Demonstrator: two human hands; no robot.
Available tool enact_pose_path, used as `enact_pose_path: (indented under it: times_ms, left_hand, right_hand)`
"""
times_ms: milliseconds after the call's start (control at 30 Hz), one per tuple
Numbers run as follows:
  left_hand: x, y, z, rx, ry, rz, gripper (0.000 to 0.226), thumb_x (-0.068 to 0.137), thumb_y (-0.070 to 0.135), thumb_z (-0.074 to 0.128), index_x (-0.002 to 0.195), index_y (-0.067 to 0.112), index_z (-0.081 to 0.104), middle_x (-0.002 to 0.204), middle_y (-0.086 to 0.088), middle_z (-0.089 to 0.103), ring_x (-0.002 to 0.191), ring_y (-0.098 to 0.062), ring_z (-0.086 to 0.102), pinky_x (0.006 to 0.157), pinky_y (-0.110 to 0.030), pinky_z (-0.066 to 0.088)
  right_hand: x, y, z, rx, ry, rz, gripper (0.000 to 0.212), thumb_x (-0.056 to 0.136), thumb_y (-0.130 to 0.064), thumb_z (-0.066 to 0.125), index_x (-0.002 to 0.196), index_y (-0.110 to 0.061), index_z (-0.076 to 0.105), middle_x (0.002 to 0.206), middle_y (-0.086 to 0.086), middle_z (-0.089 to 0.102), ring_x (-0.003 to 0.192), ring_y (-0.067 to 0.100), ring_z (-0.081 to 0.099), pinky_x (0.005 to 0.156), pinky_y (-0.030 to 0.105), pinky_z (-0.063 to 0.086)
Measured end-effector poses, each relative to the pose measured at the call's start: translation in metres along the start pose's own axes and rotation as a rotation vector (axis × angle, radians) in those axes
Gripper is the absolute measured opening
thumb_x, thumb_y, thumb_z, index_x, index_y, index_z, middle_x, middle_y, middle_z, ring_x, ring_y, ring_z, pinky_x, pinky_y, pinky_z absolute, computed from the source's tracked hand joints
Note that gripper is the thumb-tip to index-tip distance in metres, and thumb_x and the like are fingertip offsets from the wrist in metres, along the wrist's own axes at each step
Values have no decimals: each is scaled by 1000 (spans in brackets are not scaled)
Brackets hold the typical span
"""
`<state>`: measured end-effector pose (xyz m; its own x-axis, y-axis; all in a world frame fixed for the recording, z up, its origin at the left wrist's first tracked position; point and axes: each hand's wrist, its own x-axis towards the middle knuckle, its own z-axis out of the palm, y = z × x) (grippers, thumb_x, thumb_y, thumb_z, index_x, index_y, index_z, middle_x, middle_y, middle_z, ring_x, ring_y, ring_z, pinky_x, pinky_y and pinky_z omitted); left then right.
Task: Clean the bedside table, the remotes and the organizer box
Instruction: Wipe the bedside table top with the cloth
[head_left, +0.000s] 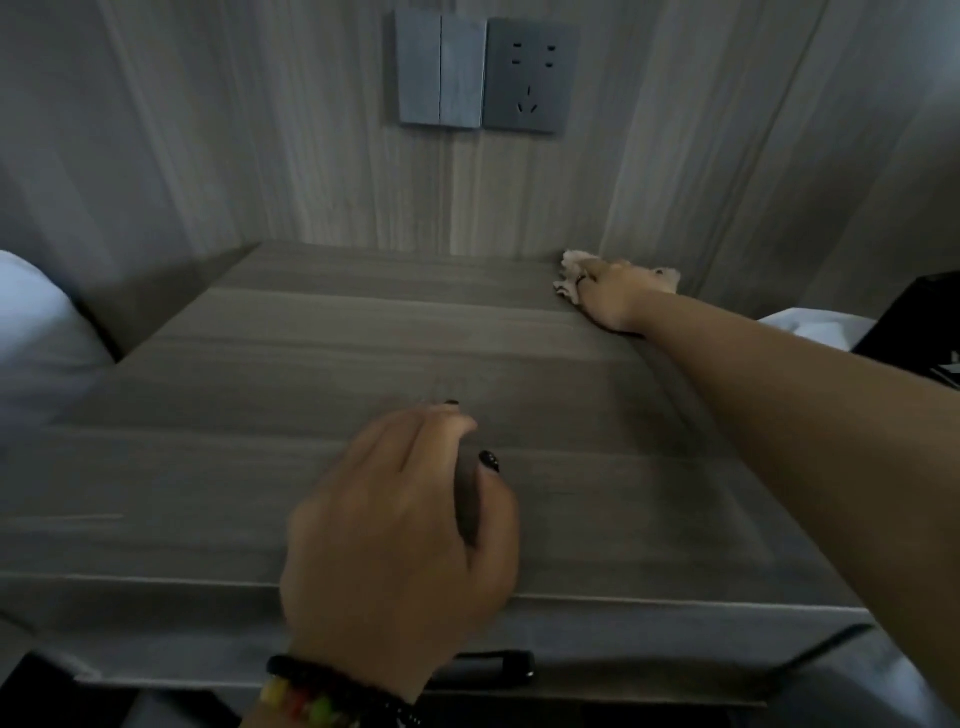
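White bedding (31, 332) lies at our far left, beside the grey wood-grain bedside table (270, 374). Our left hand (400, 525), wrist ringed by a black and multicoloured bead bracelet (322, 699), rests near the table's front edge, fingers loosely bent, gripping nothing. On the wall above we note a grey double light switch (440, 70) and a grey power socket (530, 75). Our right hand (613, 296) presses a crumpled pale cloth (571, 270) onto the table's back right corner.
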<state>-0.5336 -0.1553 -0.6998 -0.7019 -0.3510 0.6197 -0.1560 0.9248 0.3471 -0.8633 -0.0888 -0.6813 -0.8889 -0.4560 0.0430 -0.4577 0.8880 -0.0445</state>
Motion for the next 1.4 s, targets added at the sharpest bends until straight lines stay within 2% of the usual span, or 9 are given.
enact_pose_path:
  times_ms: [200,367,500,633,800,933,1033,1200,1400]
  left_hand:
    - [-5,2,-2,-26,16,-49,32,81,33,48,96,16,70,98,4,71,88,-13,67,63,-17,37]
    - [-8,1,-3,-36,-19,-69,29,83,32,51,103,18,67,110,3,69,91,-16,67,62,-22,39]
    - [-12,-6,-8,-153,-28,-99,30,85,26,55,112,17,62,126,2,60,114,-17,56,85,-33,52]
    - [-13,-20,-30,-173,8,-148,35,87,29,51,120,19,58,136,4,51,126,-14,44,97,-37,46]
    - [-3,-45,-44,-97,125,-257,30,87,18,56,115,11,62,131,-5,57,124,-24,46,102,-42,39]
    - [-2,-56,-47,-32,66,-271,25,87,19,59,109,11,66,114,-8,65,114,-28,53,96,-43,42]
    - [2,-73,-56,-8,42,-323,22,87,22,59,106,14,67,84,-4,60,91,-33,58,84,-42,46]
    - [4,-88,-52,60,61,-361,25,85,27,53,98,11,67,84,-14,66,90,-38,60,80,-45,48]
    - [7,-92,-38,77,130,-368,27,78,29,49,91,16,68,88,-6,70,90,-33,62,80,-43,47]
  right_hand:
    - [-77,-20,10,96,77,-341,49,96,-37,28,144,-37,37,149,3,43,137,26,38,112,52,23]
    - [-161,-11,7,190,81,-392,49,98,-33,31,148,-32,34,153,2,36,141,27,30,117,46,19]
    - [-225,4,3,200,69,-404,59,92,-47,19,149,-34,30,154,-2,35,143,19,28,118,43,19]
    - [-267,-8,3,126,105,-383,70,84,-51,6,148,-36,31,154,-7,32,143,17,25,117,45,19]
    - [-271,-51,3,170,67,-554,66,88,-50,8,148,-36,31,155,-6,31,144,16,23,118,45,15]
    - [-235,-60,1,253,43,-668,52,96,-41,28,146,-31,37,152,-2,39,142,16,31,120,37,15]
    - [-193,-55,-1,258,20,-630,44,101,-25,40,146,-26,40,152,0,40,141,12,29,111,10,5]
    - [-103,-32,4,303,40,-429,44,100,-26,40,143,-29,44,147,4,47,138,22,40,116,34,25]
    - [-31,-48,10,123,37,-89,49,99,-46,24,143,-35,41,150,8,43,137,30,40,116,46,22]
